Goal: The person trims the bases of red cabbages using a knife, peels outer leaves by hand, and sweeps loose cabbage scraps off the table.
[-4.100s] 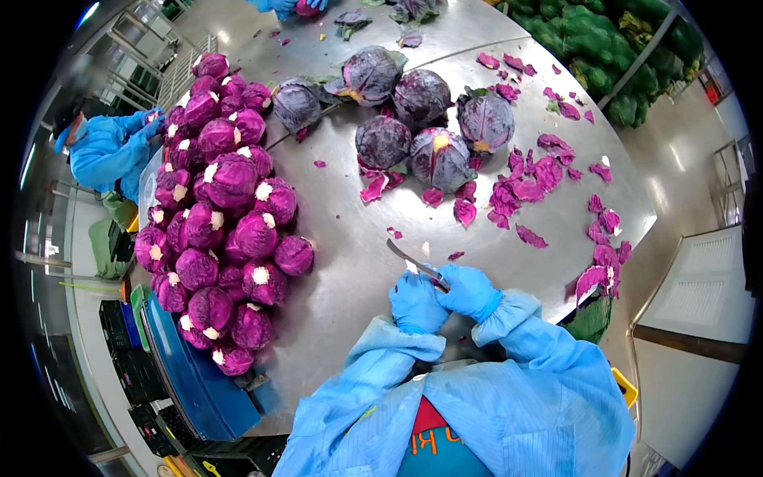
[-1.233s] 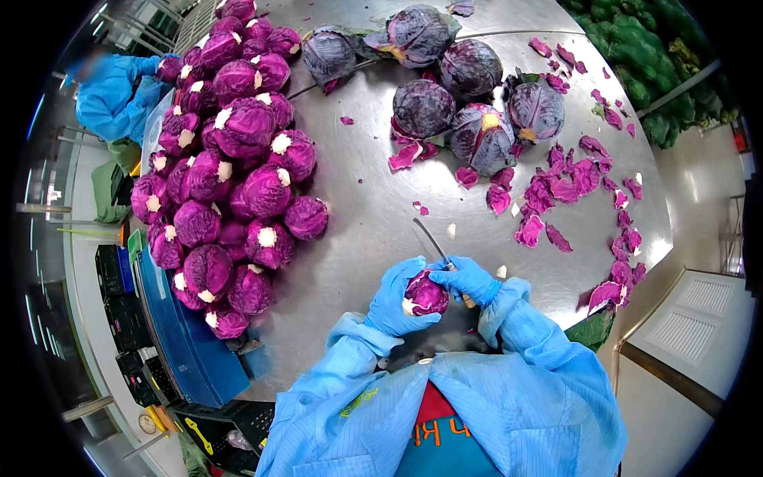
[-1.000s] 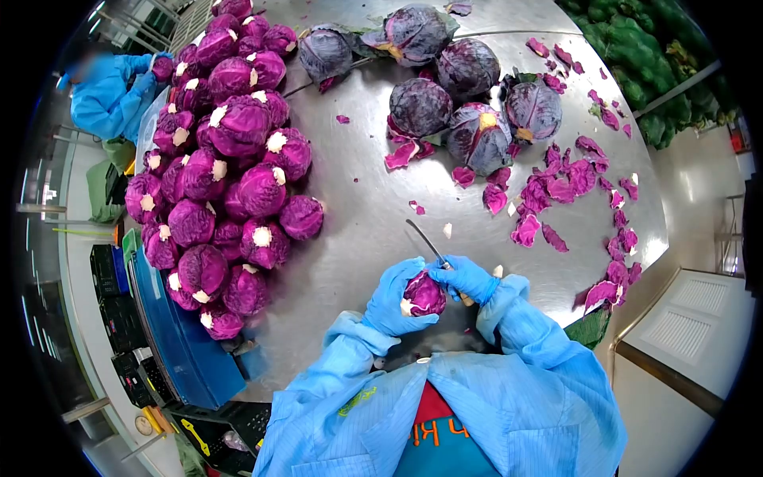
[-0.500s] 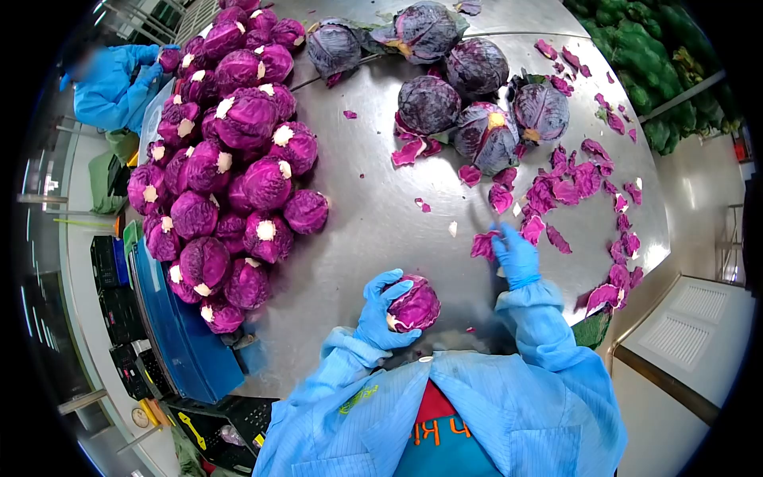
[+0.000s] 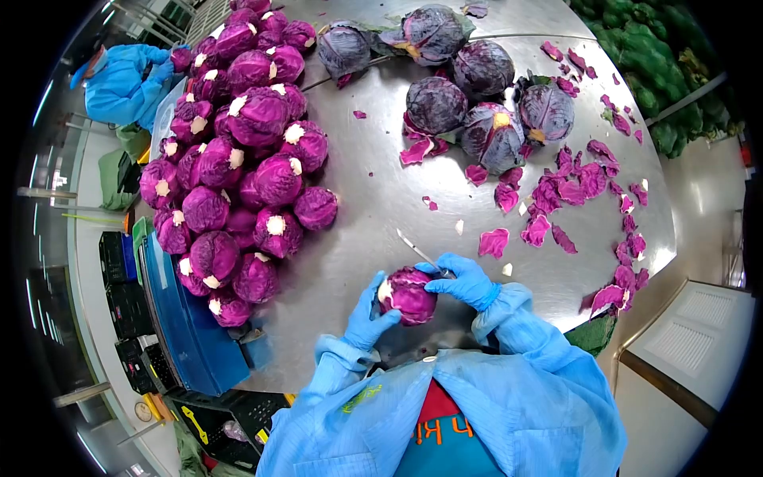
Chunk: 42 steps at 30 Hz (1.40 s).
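A red cabbage with a pale cut base is held just in front of my chest. My left hand, gloved in blue, wraps around its left side, thumb below. A small knife is gripped in my right hand, its blade pointing up and to the left, away from the cabbage. The fingers of that hand reach the cabbage's upper right side. A loose purple leaf lies on the steel table beyond my right hand.
A tall heap of trimmed red cabbages fills the left side. Several dark untrimmed cabbages sit at the back. Leaf scraps are strewn along the right. Blue bins stand left, near another person.
My right hand has let go of the purple leaf and moved left to the cabbage, where the knife now shows. The cabbage has turned in my left hand, its pale base now facing upper left.
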Motion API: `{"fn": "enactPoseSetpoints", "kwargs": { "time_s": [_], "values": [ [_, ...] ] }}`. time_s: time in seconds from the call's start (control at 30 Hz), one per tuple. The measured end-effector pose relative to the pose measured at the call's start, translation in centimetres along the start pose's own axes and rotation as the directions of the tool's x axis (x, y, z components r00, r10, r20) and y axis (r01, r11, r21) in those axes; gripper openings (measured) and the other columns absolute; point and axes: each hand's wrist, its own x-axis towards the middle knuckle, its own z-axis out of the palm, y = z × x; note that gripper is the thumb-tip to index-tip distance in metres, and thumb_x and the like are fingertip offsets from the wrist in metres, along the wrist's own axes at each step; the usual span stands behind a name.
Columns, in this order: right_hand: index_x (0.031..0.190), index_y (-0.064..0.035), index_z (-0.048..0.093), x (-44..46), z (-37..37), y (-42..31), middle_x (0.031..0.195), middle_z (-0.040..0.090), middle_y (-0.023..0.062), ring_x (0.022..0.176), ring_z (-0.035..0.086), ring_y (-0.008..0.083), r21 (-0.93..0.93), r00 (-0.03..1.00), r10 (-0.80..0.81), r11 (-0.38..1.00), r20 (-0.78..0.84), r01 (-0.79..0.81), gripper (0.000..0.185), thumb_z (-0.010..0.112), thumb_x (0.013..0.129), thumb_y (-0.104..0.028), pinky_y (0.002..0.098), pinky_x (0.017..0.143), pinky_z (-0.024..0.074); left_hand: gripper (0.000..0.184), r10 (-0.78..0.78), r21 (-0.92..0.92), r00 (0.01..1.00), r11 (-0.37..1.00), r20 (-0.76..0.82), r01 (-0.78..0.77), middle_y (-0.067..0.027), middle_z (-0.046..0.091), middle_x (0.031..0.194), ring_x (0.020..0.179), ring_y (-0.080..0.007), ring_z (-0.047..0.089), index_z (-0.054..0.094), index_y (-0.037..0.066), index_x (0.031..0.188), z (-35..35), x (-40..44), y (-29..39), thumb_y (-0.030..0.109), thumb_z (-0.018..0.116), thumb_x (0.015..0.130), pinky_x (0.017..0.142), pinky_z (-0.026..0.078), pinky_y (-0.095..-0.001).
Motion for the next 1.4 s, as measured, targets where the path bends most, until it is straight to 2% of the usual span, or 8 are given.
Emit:
{"fn": "enactPoseSetpoints", "kwargs": {
  "time_s": [0.17, 0.4, 0.6, 0.7, 0.8, 0.87, 1.03, 1.4],
  "values": [
    [0.117, -0.0082, 0.066, -0.2, 0.3, -1.7, 0.089, 0.06, 0.008, 0.079, 0.06, 0.0199, -0.427, 0.978, -0.208, 0.883, 0.021, 0.197, 0.043, 0.075, 0.082, -0.031, 0.031, 0.073, 0.0483, 0.099, -0.001, 0.001, 0.959, 1.0, -0.283, 0.001, -0.0153, 0.048, 0.131, 0.116, -0.0227, 0.053, 0.025, 0.001, 0.146, 2.9, 1.5, 0.0, 0.022, 0.086, 0.071, 0.097, 0.048, -0.0342],
    [0.111, -0.0127, 0.065, 0.2, 0.6, -0.3, 0.084, 0.059, 0.0092, 0.07, 0.061, 0.026, -0.504, 0.941, -0.332, 0.825, -0.066, 0.256, 0.033, 0.07, 0.085, -0.032, 0.0349, 0.064, 0.05, 0.09, -0.062, -0.028, 0.971, 0.998, -0.232, 0.057, -0.0151, 0.05, 0.128, 0.113, -0.0225, 0.055, 0.032, 0.0, 0.141, 1.8, 2.9, -0.5, 0.017, 0.086, 0.07, 0.097, 0.048, -0.0342],
    [0.097, -0.0143, 0.062, 0.9, 0.1, -0.4, 0.08, 0.058, 0.0093, 0.067, 0.06, 0.0309, -0.801, 0.839, -0.537, 0.463, 0.088, 0.38, 0.021, 0.07, 0.081, -0.026, 0.0388, 0.056, 0.048, 0.095, -0.061, -0.022, 0.986, 0.998, -0.156, 0.058, -0.0157, 0.05, 0.129, 0.115, -0.0236, 0.054, 0.031, -0.001, 0.141, 1.8, 3.0, -0.1, 0.02, 0.087, 0.068, 0.098, 0.047, -0.0347],
    [0.092, -0.0125, 0.06, 3.2, -3.4, 0.2, 0.08, 0.058, 0.0099, 0.066, 0.059, 0.0315, -0.832, 0.875, -0.481, 0.508, -0.06, 0.222, 0.018, 0.069, 0.082, -0.024, 0.0397, 0.058, 0.0485, 0.1, 0.033, 0.299, 0.992, 0.954, -0.12, 0.004, -0.0172, 0.045, 0.131, 0.118, -0.0258, 0.05, 0.031, -0.001, 0.142, 1.3, 2.0, -0.4, 0.027, 0.089, 0.065, 0.101, 0.044, -0.0361],
    [0.103, -0.0111, 0.062, 5.2, -7.5, -0.1, 0.088, 0.061, 0.0133, 0.075, 0.063, 0.0288, -0.688, 0.794, -0.275, 0.688, -0.542, -0.231, 0.026, 0.068, 0.086, -0.03, 0.0379, 0.068, 0.0504, 0.103, 0.095, 0.345, 0.989, 0.937, -0.117, -0.049, -0.0176, 0.041, 0.132, 0.12, -0.0263, 0.048, 0.03, -0.001, 0.142, 1.3, 1.4, -0.7, 0.031, 0.09, 0.064, 0.102, 0.043, -0.0367],
    [0.118, -0.0124, 0.061, 4.2, -7.7, -2.5, 0.093, 0.063, 0.0101, 0.077, 0.063, 0.0232, -0.552, 0.82, -0.226, 0.825, -0.526, -0.126, 0.042, 0.071, 0.085, -0.035, 0.0359, 0.07, 0.0505, 0.104, 0.086, 0.28, 0.989, 0.959, -0.118, -0.05, -0.0175, 0.04, 0.132, 0.12, -0.0267, 0.048, 0.029, 0.0, 0.143, 1.1, 1.4, -1.1, 0.032, 0.09, 0.064, 0.102, 0.043, -0.0366],
    [0.127, -0.007, 0.056, 1.1, -2.5, -4.9, 0.107, 0.06, 0.0088, 0.094, 0.06, 0.0193, -0.425, 0.982, -0.052, 0.897, 0.18, 0.125, 0.071, 0.081, 0.072, -0.044, 0.0315, 0.081, 0.0497, 0.104, 0.144, 0.385, 0.987, 0.917, -0.077, -0.104, -0.018, 0.04, 0.133, 0.121, -0.0269, 0.048, 0.029, 0.001, 0.143, 0.9, 1.9, -1.4, 0.03, 0.089, 0.064, 0.102, 0.043, -0.0365],
    [0.108, -0.0139, 0.066, 0.4, -1.9, -3.5, 0.087, 0.063, 0.0068, 0.079, 0.064, 0.0263, -0.597, 0.901, -0.322, 0.675, 0.291, 0.434, 0.026, 0.07, 0.083, -0.023, 0.033, 0.067, 0.0518, 0.094, -0.07, 0.222, 0.998, 0.973, 0.003, 0.068, -0.0149, 0.05, 0.125, 0.112, -0.0225, 0.055, 0.038, -0.004, 0.131, 2.4, 2.3, 1.1, 0.028, 0.092, 0.061, 0.097, 0.047, -0.0348]
  ]
}}
